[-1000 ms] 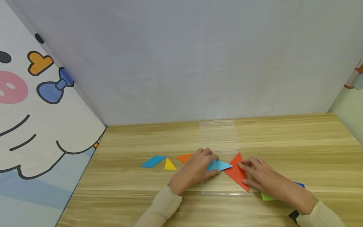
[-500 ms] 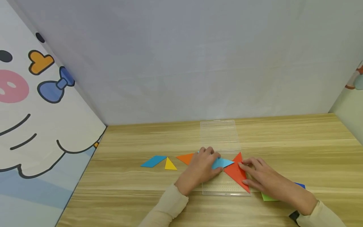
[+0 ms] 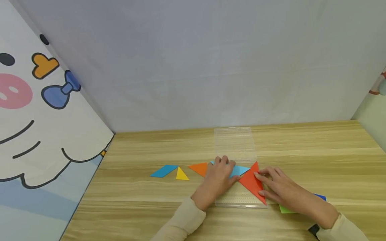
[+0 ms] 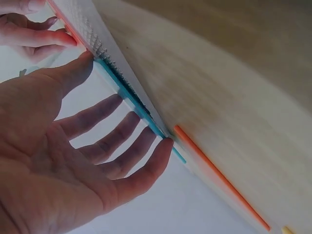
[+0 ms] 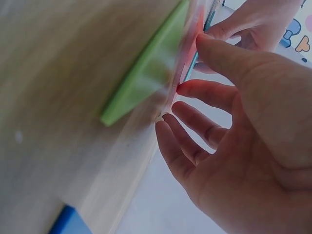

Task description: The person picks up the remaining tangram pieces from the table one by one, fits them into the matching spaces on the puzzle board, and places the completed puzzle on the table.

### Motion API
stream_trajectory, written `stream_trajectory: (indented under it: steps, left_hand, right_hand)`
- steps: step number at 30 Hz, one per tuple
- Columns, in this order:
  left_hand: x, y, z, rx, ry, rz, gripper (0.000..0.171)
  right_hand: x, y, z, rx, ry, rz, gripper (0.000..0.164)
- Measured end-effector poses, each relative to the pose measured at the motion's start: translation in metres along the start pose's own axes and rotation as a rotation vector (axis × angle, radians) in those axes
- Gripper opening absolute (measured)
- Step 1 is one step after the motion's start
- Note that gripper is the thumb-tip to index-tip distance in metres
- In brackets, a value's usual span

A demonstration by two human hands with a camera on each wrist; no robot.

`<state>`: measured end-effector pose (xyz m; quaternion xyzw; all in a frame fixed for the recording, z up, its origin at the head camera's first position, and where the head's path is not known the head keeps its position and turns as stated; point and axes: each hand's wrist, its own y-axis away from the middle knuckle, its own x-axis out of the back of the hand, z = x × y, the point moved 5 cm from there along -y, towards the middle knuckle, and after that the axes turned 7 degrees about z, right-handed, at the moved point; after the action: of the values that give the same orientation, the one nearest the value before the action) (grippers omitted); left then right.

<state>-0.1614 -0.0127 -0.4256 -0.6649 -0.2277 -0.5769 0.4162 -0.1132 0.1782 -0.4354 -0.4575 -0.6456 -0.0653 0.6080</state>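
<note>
My left hand lies over a light-blue flat tangram piece, and its fingertips touch the piece. Its thumb reaches the left corner of a red triangle; the hand hides most of the blue piece. On the right, my right hand touches the red triangle's right side with thumb and index finger, the other fingers extended. Both pieces lie on a clear plastic board. In the left wrist view, spread fingertips rest along the light-blue piece. An orange triangle shows just left of the left hand, partly hidden.
A blue parallelogram and a yellow triangle lie further left on the wooden table. Under the right forearm, a green piece and a dark-blue piece are partly visible. A pale wall stands behind.
My left hand has shifted slightly right and away from me. The light-blue piece has turned, its right tip now higher along the red triangle's upper left edge. My right hand stays at the red triangle.
</note>
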Motion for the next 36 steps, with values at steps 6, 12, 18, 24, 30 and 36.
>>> stream_trajectory:
  steps: [6,12,18,24,30,36]
  left_hand:
    - [-0.001,0.005,0.002,-0.009,0.002,-0.007,0.045]
    - [-0.001,0.017,0.006,-0.090,-0.001,-0.045,0.038]
    - [-0.003,0.023,0.009,-0.127,-0.031,-0.201,0.050]
    - [-0.007,0.026,0.011,-0.070,0.023,-0.365,0.062]
    - [-0.009,0.020,0.015,-0.073,0.025,-0.341,0.063]
    - [-0.011,0.015,0.019,-0.075,-0.036,-0.332,0.065]
  right_hand:
    - [-0.001,0.001,0.001,-0.009,-0.008,-0.005,0.046]
    - [-0.001,0.001,0.002,0.004,-0.013,0.008,0.046]
    - [-0.001,0.001,0.003,0.003,-0.004,0.001,0.045]
    - [-0.002,0.002,0.003,-0.012,0.002,-0.017,0.046]
    - [-0.003,0.002,0.002,0.009,0.010,0.003,0.045]
    - [-0.002,0.002,0.001,0.038,0.018,0.027,0.044]
